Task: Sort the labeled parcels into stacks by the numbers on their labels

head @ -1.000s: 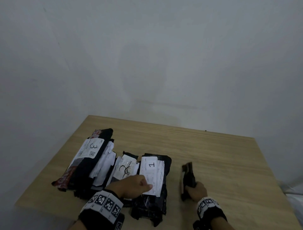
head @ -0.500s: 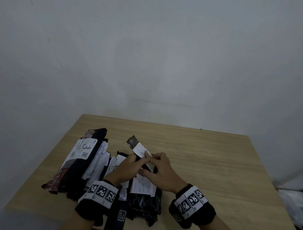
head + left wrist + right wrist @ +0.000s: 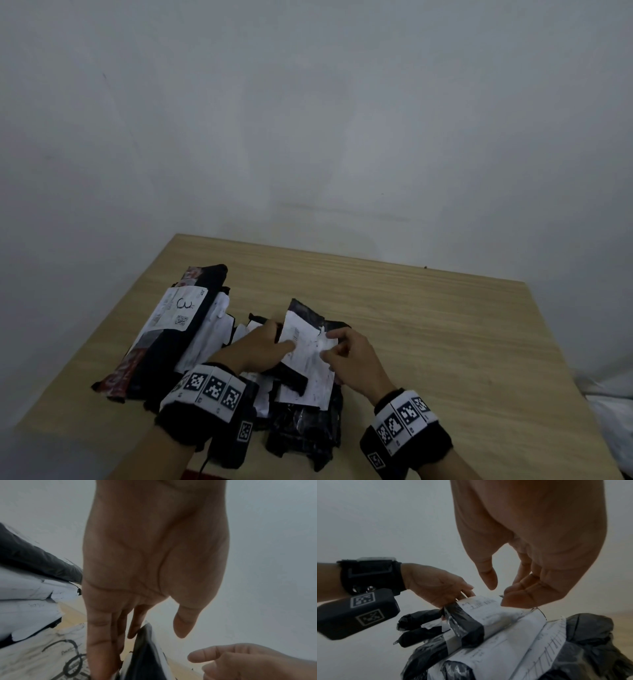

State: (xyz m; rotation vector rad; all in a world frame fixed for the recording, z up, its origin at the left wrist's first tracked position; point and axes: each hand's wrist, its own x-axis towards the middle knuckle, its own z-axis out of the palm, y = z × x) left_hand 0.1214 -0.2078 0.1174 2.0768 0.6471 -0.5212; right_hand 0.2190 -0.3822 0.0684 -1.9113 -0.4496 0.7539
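Two hands at lower centre of head view. Left hand [image 3: 260, 346] grips small black parcel [image 3: 305, 329] above right stack [image 3: 305, 421]; right hand [image 3: 352, 356], fingers loosely curled, touches its label. Advice: flatten label, read number, lay squarely on matching stack. Counter [image 3: 428, 329] beneath.

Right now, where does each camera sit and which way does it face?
Head: worn on the head, facing forward and down at the table; shows both hands and wristbands.
Left wrist: looks along the left hand to the small parcel.
Right wrist: looks along the right hand at that parcel.
All three views share the small parcel between both hands.
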